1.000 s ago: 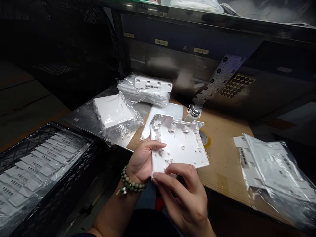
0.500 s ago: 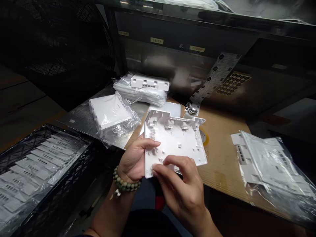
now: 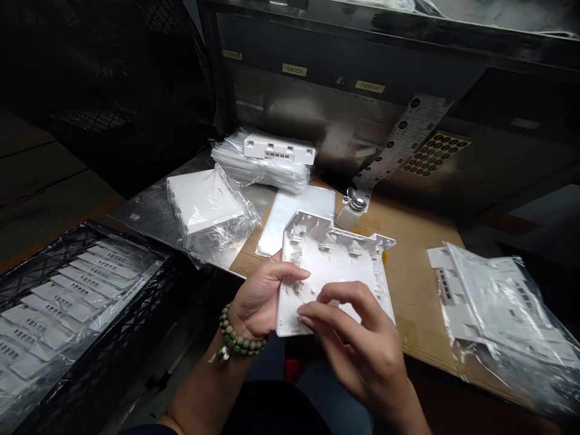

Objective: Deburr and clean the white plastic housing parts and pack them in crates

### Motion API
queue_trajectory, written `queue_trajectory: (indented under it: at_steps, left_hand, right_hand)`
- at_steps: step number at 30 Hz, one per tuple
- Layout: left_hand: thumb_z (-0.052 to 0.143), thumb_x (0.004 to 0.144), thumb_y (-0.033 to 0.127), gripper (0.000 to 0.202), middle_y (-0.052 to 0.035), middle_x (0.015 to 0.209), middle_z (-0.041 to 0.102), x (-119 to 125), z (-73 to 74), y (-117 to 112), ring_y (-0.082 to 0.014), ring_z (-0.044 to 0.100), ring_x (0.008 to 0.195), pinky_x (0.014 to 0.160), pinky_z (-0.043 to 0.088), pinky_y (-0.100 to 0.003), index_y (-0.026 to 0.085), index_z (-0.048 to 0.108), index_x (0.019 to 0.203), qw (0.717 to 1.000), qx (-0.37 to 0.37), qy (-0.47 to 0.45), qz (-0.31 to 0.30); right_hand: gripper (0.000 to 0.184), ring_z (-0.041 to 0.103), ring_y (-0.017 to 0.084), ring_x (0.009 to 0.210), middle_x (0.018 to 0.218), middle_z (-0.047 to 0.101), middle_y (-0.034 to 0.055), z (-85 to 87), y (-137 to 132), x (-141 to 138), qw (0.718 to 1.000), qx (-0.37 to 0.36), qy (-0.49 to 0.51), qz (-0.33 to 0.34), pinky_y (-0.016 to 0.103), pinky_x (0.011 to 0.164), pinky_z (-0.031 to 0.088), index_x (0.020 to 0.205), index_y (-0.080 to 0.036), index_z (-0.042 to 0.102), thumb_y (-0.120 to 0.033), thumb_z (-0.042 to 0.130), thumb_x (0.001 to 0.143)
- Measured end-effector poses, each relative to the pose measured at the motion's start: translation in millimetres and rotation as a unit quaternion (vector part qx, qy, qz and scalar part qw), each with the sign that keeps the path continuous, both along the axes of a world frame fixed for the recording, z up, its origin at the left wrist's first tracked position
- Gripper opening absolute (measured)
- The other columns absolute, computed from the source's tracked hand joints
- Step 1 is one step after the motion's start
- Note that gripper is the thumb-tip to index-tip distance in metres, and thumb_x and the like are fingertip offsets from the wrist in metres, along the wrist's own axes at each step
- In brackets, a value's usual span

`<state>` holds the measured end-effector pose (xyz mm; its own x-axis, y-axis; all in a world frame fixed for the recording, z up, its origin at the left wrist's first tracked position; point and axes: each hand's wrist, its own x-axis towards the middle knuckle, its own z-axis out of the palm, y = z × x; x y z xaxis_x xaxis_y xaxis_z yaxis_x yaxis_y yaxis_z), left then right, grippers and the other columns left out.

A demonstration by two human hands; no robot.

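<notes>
My left hand (image 3: 258,299), wearing green bead bracelets, grips the left edge of a white plastic housing shell (image 3: 339,266), thumb on top and fingers hidden beneath. Its inner face is turned up, showing small clips and posts. Over the shell's lower part, my right hand (image 3: 369,347) has thumb and index fingertips drawn together close to the surface. Anything between those fingertips is too small or hidden to make out. Behind the shell, a clear plastic sheet or bag (image 3: 276,220) lies on the cardboard (image 3: 419,272).
At left, a black crate (image 3: 86,226) holds several bagged white shells (image 3: 67,296). A wrapped white housing (image 3: 203,199) and a stack of plastic bags (image 3: 258,172) carrying another shell (image 3: 278,148) sit behind. A bagged shell (image 3: 502,302) lies right, a metal-topped dispenser (image 3: 356,205) at centre back.
The shell and both hands have shifted right and slightly down in view. My right fingertips have lifted a little from the shell's lower left corner. More of the plastic sheet shows behind.
</notes>
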<state>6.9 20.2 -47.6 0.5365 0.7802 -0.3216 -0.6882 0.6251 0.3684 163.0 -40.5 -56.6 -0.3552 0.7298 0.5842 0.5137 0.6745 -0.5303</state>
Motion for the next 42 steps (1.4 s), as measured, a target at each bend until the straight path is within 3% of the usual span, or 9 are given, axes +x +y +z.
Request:
queue_trajectory:
  at_steps: [4, 9, 14, 18, 21, 29, 34, 39, 42]
  left_hand:
    - [0.047, 0.076, -0.01, 0.075, -0.0145, 0.117, 0.076, 0, -0.7, 1, -0.031, 0.075, 0.101, 0.1, 0.055, -0.048, 0.012, 0.047, 0.148, 1.0, 0.006, 0.009, 0.001]
    - [0.047, 0.077, -0.008, 0.074, -0.0167, 0.117, 0.076, -2, -3.6, 2, -0.0336, 0.074, 0.104, 0.103, 0.053, -0.054, 0.01, 0.044, 0.149, 1.0, 0.007, 0.007, -0.014]
    - [0.053, 0.073, -0.006, 0.082, -0.0173, 0.118, 0.076, -17, -5.9, 9, -0.0371, 0.073, 0.108, 0.105, 0.051, -0.061, 0.013, 0.042, 0.152, 1.0, 0.015, 0.026, -0.002]
    - [0.052, 0.074, 0.001, 0.083, -0.0204, 0.123, 0.074, -42, -11.6, 13, -0.0416, 0.069, 0.115, 0.104, 0.05, -0.065, 0.007, 0.034, 0.155, 0.998, -0.054, 0.003, -0.039]
    - [0.046, 0.076, 0.0, 0.088, -0.0184, 0.125, 0.074, -61, -20.9, 14, -0.0412, 0.065, 0.122, 0.103, 0.05, -0.067, 0.008, 0.022, 0.16, 0.996, -0.09, -0.002, -0.01]
    - [0.039, 0.072, -0.006, 0.103, -0.0056, 0.123, 0.077, -72, -37.7, 12, -0.0342, 0.062, 0.127, 0.099, 0.056, -0.058, 0.027, 0.007, 0.164, 0.987, -0.112, 0.057, 0.096]
    - [0.045, 0.081, -0.003, 0.096, -0.0028, 0.117, 0.078, -82, -44.4, 7, -0.0363, 0.067, 0.12, 0.09, 0.061, -0.055, 0.032, 0.012, 0.164, 0.992, -0.088, 0.078, 0.037]
    - [0.05, 0.074, -0.005, 0.103, 0.0021, 0.108, 0.08, -99, -54.1, 4, -0.0372, 0.072, 0.109, 0.08, 0.065, -0.053, 0.044, 0.022, 0.16, 0.99, -0.02, 0.138, 0.024]
    - [0.053, 0.072, -0.005, 0.102, 0.004, 0.103, 0.081, -102, -57.8, -1, -0.0389, 0.075, 0.1, 0.074, 0.066, -0.053, 0.048, 0.03, 0.157, 0.981, -0.007, 0.194, 0.002]
  right_hand:
    - [0.021, 0.057, 0.017, 0.091, 0.101, 0.065, 0.0066, -3.4, -2, -6, 0.998, 0.034, -0.044, 0.02, 0.034, 0.079, 0.045, 0.109, -0.015, 0.069, -0.004, 0.065, 0.092]
    - [0.015, 0.06, 0.015, 0.091, 0.1, 0.061, 0.0038, 2.4, -3, 9, 0.998, -0.05, -0.008, 0.023, 0.029, 0.079, 0.05, 0.103, -0.02, 0.071, -0.01, 0.066, 0.094]
    - [0.019, 0.062, 0.015, 0.094, 0.102, 0.062, 0.0029, -1.2, -6, 52, 0.985, -0.004, 0.094, -0.145, 0.028, 0.082, 0.051, 0.101, -0.025, 0.076, -0.011, 0.072, 0.089]
    - [0.014, 0.066, 0.021, 0.102, 0.103, 0.071, 0.0048, -20.9, -12, 97, 0.939, 0.022, 0.166, -0.301, 0.034, 0.088, 0.052, 0.1, -0.024, 0.077, -0.019, 0.076, 0.087]
    - [0.023, 0.069, 0.02, 0.101, 0.107, 0.074, 0.0042, -37.5, -24, 116, 0.912, -0.007, 0.181, -0.367, 0.036, 0.092, 0.053, 0.112, -0.025, 0.075, -0.023, 0.076, 0.089]
    - [0.025, 0.066, 0.017, 0.096, 0.105, 0.063, 0.0044, -53.8, -25, 88, 0.959, 0.042, 0.047, -0.278, 0.031, 0.086, 0.057, 0.108, -0.024, 0.075, -0.008, 0.068, 0.092]
    - [0.028, 0.065, 0.016, 0.095, 0.105, 0.057, 0.005, -59.8, -23, 87, 0.949, 0.076, 0.051, -0.301, 0.03, 0.083, 0.059, 0.108, -0.022, 0.074, -0.003, 0.067, 0.089]
    - [0.026, 0.066, 0.019, 0.1, 0.119, 0.056, 0.0084, -63.9, -14, 108, 0.974, 0.08, 0.004, -0.211, 0.037, 0.086, 0.061, 0.107, -0.024, 0.076, -0.006, 0.068, 0.09]
    - [0.025, 0.064, 0.019, 0.099, 0.114, 0.058, 0.0071, -52.3, 3, 119, 0.956, 0.102, 0.019, -0.275, 0.038, 0.085, 0.058, 0.106, -0.024, 0.076, -0.006, 0.07, 0.09]
